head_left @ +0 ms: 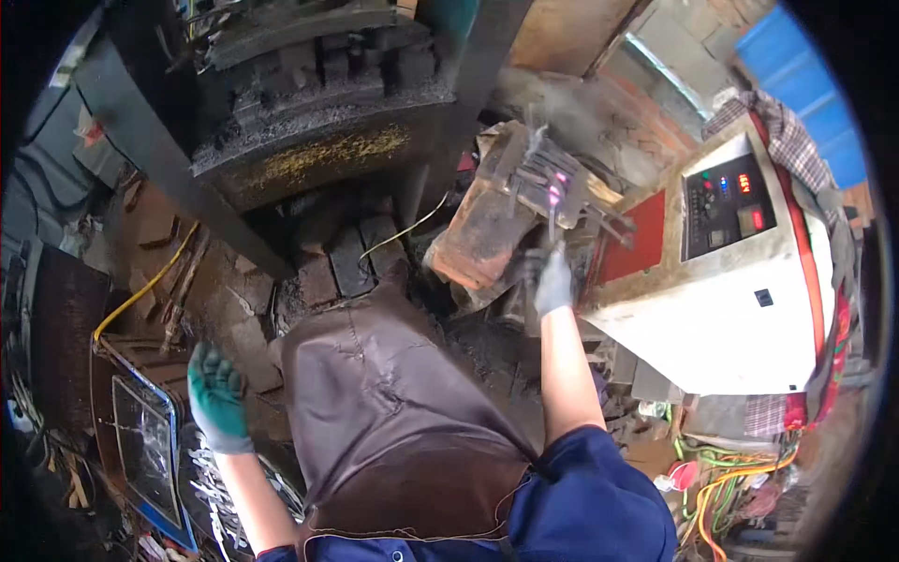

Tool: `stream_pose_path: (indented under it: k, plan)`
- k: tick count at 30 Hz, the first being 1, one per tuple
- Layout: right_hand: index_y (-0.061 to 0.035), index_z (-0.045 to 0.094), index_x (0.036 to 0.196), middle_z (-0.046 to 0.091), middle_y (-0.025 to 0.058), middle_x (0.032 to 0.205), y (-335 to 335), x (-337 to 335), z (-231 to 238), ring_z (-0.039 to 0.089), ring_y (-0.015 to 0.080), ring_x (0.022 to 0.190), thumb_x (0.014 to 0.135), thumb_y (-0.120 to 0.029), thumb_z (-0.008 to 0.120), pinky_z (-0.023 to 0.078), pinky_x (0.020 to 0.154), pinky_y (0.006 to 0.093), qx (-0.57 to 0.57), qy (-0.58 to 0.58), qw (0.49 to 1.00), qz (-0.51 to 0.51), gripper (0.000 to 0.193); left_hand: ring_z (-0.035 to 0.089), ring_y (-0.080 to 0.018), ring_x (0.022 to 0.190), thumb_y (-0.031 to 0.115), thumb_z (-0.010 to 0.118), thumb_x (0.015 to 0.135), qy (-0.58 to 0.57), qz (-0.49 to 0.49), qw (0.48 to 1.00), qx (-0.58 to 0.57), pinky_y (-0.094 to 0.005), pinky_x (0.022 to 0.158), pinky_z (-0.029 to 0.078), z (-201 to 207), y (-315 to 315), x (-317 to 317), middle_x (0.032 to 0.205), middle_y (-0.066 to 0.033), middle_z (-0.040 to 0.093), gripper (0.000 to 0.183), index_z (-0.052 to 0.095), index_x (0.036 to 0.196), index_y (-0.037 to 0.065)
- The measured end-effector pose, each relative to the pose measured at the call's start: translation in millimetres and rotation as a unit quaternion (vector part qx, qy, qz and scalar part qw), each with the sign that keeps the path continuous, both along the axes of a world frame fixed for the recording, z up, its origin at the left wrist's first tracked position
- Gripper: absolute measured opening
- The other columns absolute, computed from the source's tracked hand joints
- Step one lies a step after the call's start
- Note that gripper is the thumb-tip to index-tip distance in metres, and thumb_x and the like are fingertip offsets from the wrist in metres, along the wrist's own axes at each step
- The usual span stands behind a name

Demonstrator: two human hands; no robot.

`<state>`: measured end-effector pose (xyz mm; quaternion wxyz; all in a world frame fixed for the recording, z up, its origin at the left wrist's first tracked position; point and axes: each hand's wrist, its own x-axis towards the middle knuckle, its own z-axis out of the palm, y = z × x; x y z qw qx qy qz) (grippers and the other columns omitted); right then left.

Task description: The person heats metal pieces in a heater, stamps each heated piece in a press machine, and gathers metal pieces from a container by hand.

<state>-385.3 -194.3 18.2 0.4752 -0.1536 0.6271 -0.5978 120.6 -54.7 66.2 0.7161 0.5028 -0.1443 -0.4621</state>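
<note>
Beyond the right hand (553, 283), a slim glowing-tipped rod (553, 208), long axis forward.

Head-worn fisheye; faces down and forward over apron (389, 384), close above.

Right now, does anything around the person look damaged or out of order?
Yes. The yellow, orange and green cables lie in an untidy tangle near the white metal cabinet. By the grey-gloved right hand, the orange-red brick looks stained dark, with ragged edges.
</note>
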Motion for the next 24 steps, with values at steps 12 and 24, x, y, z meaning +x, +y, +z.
stream_pose_path:
  k: [12,24]
  plan:
    - [-0.0094,0.057,0.094,0.05,-0.0034,0.061,57.4,29.5,27.5,0.044,0.0055,0.044,0.096,-0.032,0.051,0.033,0.038,0.0202,-0.184,-0.036,0.97,0.152,0.024,0.062,-0.0138,0.078,0.031,0.048,0.098,-0.096,-0.214,0.972,-0.012,-0.0254,0.069,0.049,58.1,-112.8,-68.3,0.096,-0.0075,0.065,0.038,0.054,0.124,0.005]
    - [-0.0051,0.06,0.083,0.048,-0.0006,0.058,-81.5,178.5,141.9,0.042,0.008,0.044,0.096,-0.033,0.048,0.031,0.041,0.0216,-0.188,0.03,0.923,0.336,0.033,0.059,-0.0172,0.061,0.041,0.048,0.096,-0.102,-0.269,0.957,-0.024,-0.0309,0.055,0.048,129.8,-300.0,-123.2,0.08,-0.01,0.066,0.04,0.059,0.099,0.003]
